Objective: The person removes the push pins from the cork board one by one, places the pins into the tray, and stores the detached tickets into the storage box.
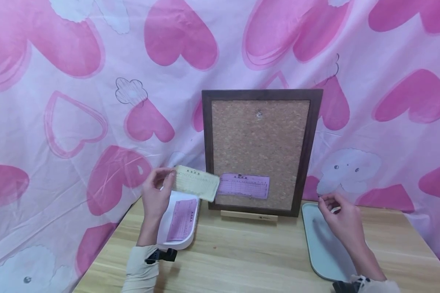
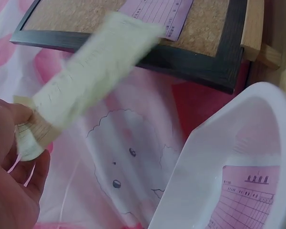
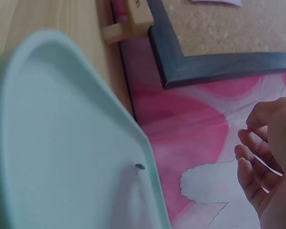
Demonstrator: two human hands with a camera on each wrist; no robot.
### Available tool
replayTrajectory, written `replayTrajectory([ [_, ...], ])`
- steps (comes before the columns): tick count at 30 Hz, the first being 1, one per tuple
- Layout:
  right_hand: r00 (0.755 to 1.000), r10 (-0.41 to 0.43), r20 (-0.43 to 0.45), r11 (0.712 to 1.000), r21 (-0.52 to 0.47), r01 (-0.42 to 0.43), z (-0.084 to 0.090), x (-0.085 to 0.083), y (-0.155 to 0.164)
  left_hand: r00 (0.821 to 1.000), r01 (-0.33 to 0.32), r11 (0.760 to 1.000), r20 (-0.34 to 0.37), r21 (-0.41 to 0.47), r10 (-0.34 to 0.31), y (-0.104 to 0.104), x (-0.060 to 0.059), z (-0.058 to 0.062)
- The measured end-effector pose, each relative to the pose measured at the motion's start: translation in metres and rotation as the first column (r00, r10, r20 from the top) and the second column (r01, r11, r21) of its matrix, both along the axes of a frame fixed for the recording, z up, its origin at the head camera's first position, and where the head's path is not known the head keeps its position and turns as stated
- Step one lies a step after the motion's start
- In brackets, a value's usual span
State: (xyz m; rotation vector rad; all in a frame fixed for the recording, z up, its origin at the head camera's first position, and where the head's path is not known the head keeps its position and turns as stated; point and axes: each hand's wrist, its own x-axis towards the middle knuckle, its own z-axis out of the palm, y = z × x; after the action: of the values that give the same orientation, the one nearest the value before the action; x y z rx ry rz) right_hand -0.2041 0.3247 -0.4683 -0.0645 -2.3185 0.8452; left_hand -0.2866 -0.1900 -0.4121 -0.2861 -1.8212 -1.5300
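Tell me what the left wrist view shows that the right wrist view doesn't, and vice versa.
Only left wrist: the left hand pinching a pale yellow slip, and a white tray holding a purple slip.

Only right wrist: the right hand, and a green tray with a small dark tack in it.

Both: the framed corkboard, part of its wooden stand, and the pink-patterned cloth.

- pale wood table (image 1: 242, 252), grain showing
- wrinkly pink cloth (image 1: 190, 81) hanging behind the table and down past its left side
- solid pink hearts (image 1: 179, 34) printed above the table, plus an outlined heart (image 1: 77, 126) up and left of it
- lil cloud face (image 1: 348, 175), dot eyes, above the table's back edge, rightish
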Motion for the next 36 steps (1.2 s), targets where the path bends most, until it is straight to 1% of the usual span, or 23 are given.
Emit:
replayTrajectory([
  [6, 0.999, 0.021, 0.046, 0.999, 0.025, -0.022, -0.007, -0.002, 0.007, 0.996, -0.085, 0.995, 0.005, -0.056, 0.086, -0.003, 0.000, -0.001],
  [8, 0.998, 0.027, 0.064, 0.999, 0.032, -0.029, -0.010, -0.003, 0.010, 0.995, -0.098, 0.992, -0.001, -0.073, 0.099, -0.003, -0.001, -0.001],
  [12, 0.992, 0.031, 0.122, 0.997, 0.061, -0.038, -0.014, -0.003, 0.014, 0.996, -0.088, 0.991, 0.003, -0.098, 0.089, -0.006, -0.002, -0.005],
  [15, 0.983, 0.029, 0.181, 0.996, 0.081, -0.045, -0.017, -0.004, 0.016, 0.995, -0.091, 0.986, 0.027, -0.138, 0.095, -0.009, -0.002, -0.007],
  [20, 0.958, 0.046, 0.284, 0.994, 0.080, -0.072, -0.019, -0.005, 0.020, 0.991, -0.082, 0.975, 0.083, -0.206, 0.100, -0.014, -0.002, -0.008],
  [24, 0.937, 0.071, 0.341, 0.993, 0.069, -0.100, -0.019, -0.005, 0.023, 0.987, -0.056, 0.960, 0.133, -0.273, 0.095, -0.018, -0.002, -0.008],
  [26, 0.929, 0.074, 0.363, 0.992, 0.071, -0.107, -0.019, -0.004, 0.024, 0.979, -0.046, 0.944, 0.173, -0.328, 0.108, -0.020, -0.001, -0.008],
  [28, 0.920, 0.081, 0.382, 0.991, 0.071, -0.117, -0.020, -0.004, 0.025, 0.964, -0.032, 0.921, 0.231, -0.388, 0.130, -0.022, -0.001, -0.010],
  [32, 0.904, 0.082, 0.419, 0.987, 0.088, -0.131, -0.023, -0.005, 0.029, 0.922, 0.031, 0.874, 0.351, -0.485, 0.162, -0.023, -0.001, -0.015],
  [33, 0.898, 0.087, 0.432, 0.986, 0.091, -0.139, -0.025, -0.005, 0.030, 0.914, 0.047, 0.867, 0.371, -0.496, 0.162, -0.022, -0.002, -0.016],
  [35, 0.888, 0.093, 0.451, 0.982, 0.106, -0.157, -0.027, -0.005, 0.032, 0.906, 0.070, 0.859, 0.393, -0.506, 0.158, -0.022, -0.003, -0.018],
  [36, 0.883, 0.099, 0.460, 0.979, 0.114, -0.168, -0.028, -0.005, 0.033, 0.903, 0.070, 0.857, 0.398, -0.511, 0.163, -0.022, -0.003, -0.019],
])
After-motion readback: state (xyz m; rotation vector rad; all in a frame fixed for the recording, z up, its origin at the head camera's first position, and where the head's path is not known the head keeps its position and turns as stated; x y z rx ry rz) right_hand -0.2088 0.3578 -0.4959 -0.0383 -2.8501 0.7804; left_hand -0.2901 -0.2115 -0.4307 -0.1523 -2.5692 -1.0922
